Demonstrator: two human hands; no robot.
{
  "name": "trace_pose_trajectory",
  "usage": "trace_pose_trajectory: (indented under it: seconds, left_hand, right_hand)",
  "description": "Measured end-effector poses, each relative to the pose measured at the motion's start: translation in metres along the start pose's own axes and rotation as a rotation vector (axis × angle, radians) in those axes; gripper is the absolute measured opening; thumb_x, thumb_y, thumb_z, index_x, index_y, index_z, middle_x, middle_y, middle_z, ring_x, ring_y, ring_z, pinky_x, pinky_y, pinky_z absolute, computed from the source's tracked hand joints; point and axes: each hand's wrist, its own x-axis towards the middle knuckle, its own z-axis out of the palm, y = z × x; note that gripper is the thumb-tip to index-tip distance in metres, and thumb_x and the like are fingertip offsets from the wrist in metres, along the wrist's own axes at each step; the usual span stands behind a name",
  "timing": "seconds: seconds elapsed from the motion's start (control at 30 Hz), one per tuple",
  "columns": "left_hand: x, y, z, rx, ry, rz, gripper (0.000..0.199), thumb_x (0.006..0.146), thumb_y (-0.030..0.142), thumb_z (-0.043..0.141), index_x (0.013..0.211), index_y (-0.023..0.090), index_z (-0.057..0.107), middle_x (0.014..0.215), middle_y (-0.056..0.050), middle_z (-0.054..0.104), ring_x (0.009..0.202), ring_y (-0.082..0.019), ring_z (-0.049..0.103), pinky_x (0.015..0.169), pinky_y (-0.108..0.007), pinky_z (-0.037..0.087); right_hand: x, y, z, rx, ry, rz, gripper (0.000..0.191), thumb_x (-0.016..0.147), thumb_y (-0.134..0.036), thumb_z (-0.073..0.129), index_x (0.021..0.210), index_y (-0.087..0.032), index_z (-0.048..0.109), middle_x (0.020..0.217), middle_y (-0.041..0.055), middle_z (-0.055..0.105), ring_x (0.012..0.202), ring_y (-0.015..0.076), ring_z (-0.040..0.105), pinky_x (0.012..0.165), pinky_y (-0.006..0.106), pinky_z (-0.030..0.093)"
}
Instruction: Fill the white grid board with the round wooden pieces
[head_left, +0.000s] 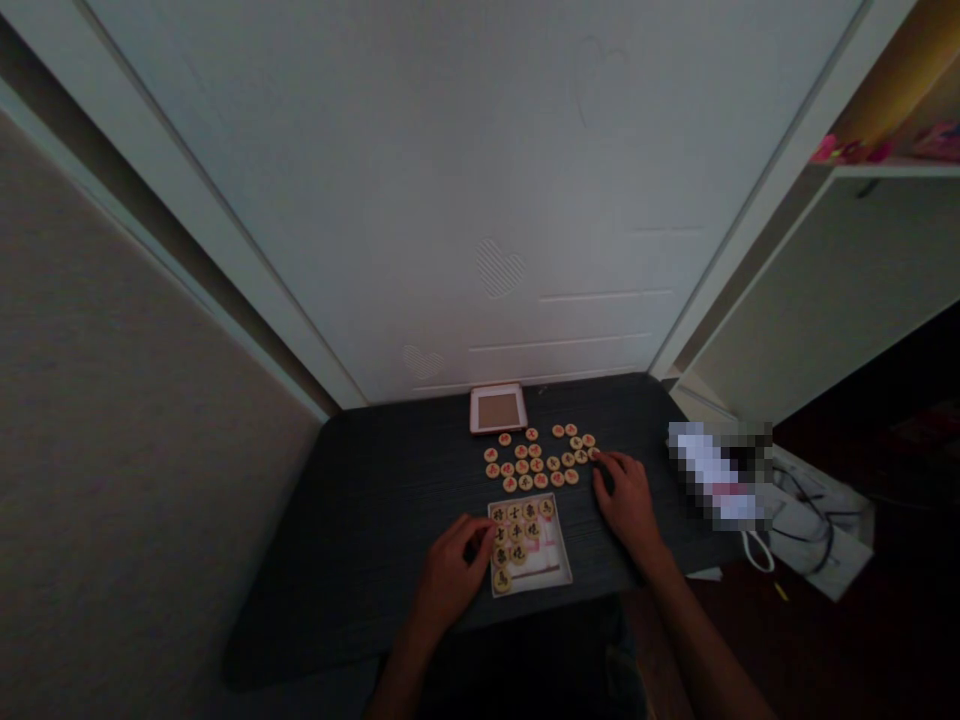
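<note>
Round wooden Chinese chess pieces with black characters lie in rows in a shallow white box [564,558]. They fill its far row and left column, with a few more between. My left hand [452,572] is at the box's left wall, thumb and fingers bent together on the rim beside the pieces. Beyond the box, loose Chinese chess pieces [536,465], many with red characters, lie face up on the dark table. My right hand [628,500] reaches to the right end of this group. Its fingertips close on a Chinese chess piece [594,454], which they partly cover.
A shallow box lid [498,410] with a brown inside lies behind the loose pieces, near the white panel [487,200]. The dark table [337,530] extends left. Off its right side are a blurred pale object [712,480] and a white box with cables [821,525].
</note>
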Motion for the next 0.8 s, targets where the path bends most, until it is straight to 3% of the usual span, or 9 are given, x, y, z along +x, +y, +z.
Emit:
trace_pose_trajectory:
  seconds: [0.33,0.8]
  left_hand:
    - [-0.0005,-0.0006,0.0003,-0.008,0.003,0.001,0.027,0.098,0.040,0.050,0.098,0.024,0.072,0.084,-0.003,0.069,0.074,-0.017,0.065,0.073,-0.029,0.053]
    - [-0.0008,-0.0006,-0.0004,-0.010,0.008,0.014,0.024,0.097,0.037,0.053,0.098,0.025,0.073,0.081,-0.002,0.068,0.072,-0.017,0.064,0.070,-0.027,0.051]
  right_hand:
    - [0.0003,0.0015,-0.0021,0.050,0.022,0.030,0.027,0.092,-0.037,0.057,0.111,-0.020,0.067,0.108,0.0122,0.070,0.104,0.0291,0.060,0.092,0.046,0.048]
    - [0.0014,0.0046,-0.0017,0.089,0.013,0.106,0.037,0.091,-0.048,0.059,0.112,-0.020,0.070,0.104,0.0113,0.073,0.098,0.0289,0.062,0.089,0.045,0.050]
